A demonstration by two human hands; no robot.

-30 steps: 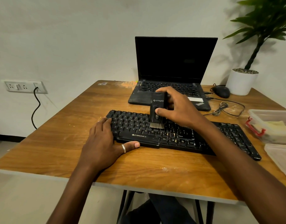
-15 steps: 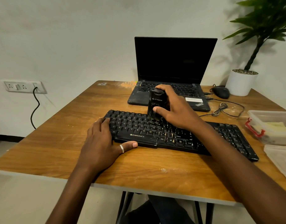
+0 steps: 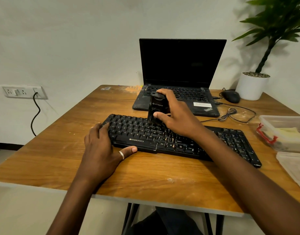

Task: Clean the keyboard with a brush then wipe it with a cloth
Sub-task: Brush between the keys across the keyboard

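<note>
– Well, what words can you read?
– ZEBRONICS, in white, on the front edge of the black keyboard. The black brush has white letters too. They start with STR, but the rest is blurry.
– And the laptop?
– A slanted word on its near right corner looks like ThinkPad. A white sticker sits beside it, with writing too small to read.
– Where is the brush?
– It stands upright on the top rows of the keyboard, near the middle. The right hand grips it, thumb on the front and fingers curled round the back. That hand hides the bristles and some keys.
– And the other hand?
– The left hand lies flat on the keyboard's left end. Its fingers rest on the keys. Its thumb, with a silver ring, lies along the front edge.
– What else is on the table?
– A black mouse and a tangled cable sit right of the laptop. A white pot with a green plant stands in the far corner. A clear box with red clips holds something pale yellow. I cannot tell what.
</note>
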